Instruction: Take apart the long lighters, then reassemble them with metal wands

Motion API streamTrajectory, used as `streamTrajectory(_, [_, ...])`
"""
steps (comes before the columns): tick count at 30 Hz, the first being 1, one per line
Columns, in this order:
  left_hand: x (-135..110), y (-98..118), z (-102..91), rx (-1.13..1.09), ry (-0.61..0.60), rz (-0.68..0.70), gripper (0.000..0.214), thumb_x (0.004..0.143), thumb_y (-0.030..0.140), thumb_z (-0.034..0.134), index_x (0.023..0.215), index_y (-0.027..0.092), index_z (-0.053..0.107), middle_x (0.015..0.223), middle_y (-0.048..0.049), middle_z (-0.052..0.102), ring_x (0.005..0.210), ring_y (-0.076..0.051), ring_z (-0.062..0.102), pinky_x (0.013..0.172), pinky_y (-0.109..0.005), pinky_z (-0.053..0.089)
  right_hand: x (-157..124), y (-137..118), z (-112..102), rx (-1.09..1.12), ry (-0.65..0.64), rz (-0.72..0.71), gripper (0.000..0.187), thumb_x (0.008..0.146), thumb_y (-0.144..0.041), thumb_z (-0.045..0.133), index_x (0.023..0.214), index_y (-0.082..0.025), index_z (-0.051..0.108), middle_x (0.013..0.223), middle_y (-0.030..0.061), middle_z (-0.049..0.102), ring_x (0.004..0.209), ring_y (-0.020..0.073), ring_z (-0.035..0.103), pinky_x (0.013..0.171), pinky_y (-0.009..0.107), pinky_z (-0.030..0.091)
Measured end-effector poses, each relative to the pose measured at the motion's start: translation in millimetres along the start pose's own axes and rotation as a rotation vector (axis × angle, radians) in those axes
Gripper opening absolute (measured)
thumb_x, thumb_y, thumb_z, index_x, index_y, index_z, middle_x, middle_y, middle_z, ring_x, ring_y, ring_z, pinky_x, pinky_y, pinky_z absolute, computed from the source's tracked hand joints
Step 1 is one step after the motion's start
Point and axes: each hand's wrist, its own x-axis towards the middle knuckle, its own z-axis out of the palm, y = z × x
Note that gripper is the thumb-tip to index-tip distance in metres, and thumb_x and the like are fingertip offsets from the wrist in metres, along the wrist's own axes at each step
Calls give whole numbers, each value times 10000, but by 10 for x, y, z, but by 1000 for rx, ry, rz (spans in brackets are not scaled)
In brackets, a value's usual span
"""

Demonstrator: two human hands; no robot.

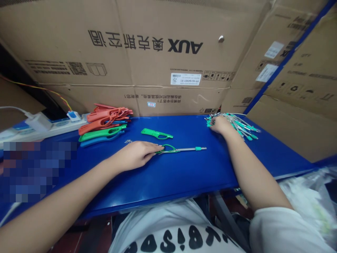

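A green long-necked lighter [168, 149] lies on the blue tabletop, its metal tube [186, 149] with a teal tip pointing right. My left hand [139, 154] is closed over its handle end, covering much of the handle. At the back right, my right hand [219, 124] reaches into a pile of metal lighter tubes [240, 126] with teal ends. Its fingers are curled among the tubes, and what they pinch is hidden. Just beyond the left hand rests a single green lighter handle shell [157, 134].
Red, green and blue handle shells [105, 121] are stacked at the back left, beside a white power strip [61, 128] with a plugged-in charger. A few small metal pieces [128, 142] lie near my left hand. Cardboard [147, 59] walls the table's back and right side.
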Motion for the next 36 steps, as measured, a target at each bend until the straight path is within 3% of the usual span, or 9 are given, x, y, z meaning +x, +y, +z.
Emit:
streamTrajectory(5, [-18,11,8,-15,20,12,386,949,181,510,1297,230,670,1288,-50,710,1138,-207,701,1006,-337,560,-23,-50,-54,33,27,-67,112,735,-148,661,838,-175,694,966,118,689,907,236,642,788,301,476])
streamTrajectory(11, [-10,41,13,7,50,3,340,970,227,516,1267,219,682,1246,-73,720,1123,-211,688,988,-331,548,-147,-410,-51,274,88,-248,91,760,-206,650,828,-197,590,893,79,692,823,217,632,770,296,466])
streamTrajectory(15, [9,65,40,55,135,-100,295,991,270,512,1196,200,712,1105,-71,760,1007,-217,708,899,-339,563,-277,-678,37,443,13,-318,100,797,-252,644,853,-204,577,768,23,674,671,172,600,654,265,433])
streamTrajectory(21, [16,54,66,58,221,-209,267,988,302,519,1096,204,743,1024,-59,776,951,-211,712,819,-322,559,-457,-918,34,511,-94,-421,145,832,-285,670,928,-176,666,784,31,707,644,151,602,612,251,421])
streamTrajectory(26, [24,57,80,47,200,-174,265,982,288,516,1092,205,742,1031,-51,781,943,-212,707,840,-334,559,-495,-970,-1,556,-169,-443,136,904,-236,605,930,-173,724,774,48,750,665,156,645,627,253,449])
streamTrajectory(30, [29,64,79,30,174,-150,265,990,294,521,1104,202,741,1025,-51,775,956,-212,698,859,-333,553,-479,-943,-22,490,-205,-403,169,917,-310,627,868,-181,723,758,54,746,668,168,646,592,256,412])
streamTrajectory(36, [41,65,60,-9,133,-176,337,971,455,567,1151,223,732,1061,-65,755,998,-227,687,883,-346,552,-488,-879,-135,346,-155,-441,316,946,-402,585,721,-201,678,750,50,723,630,160,578,557,272,333])
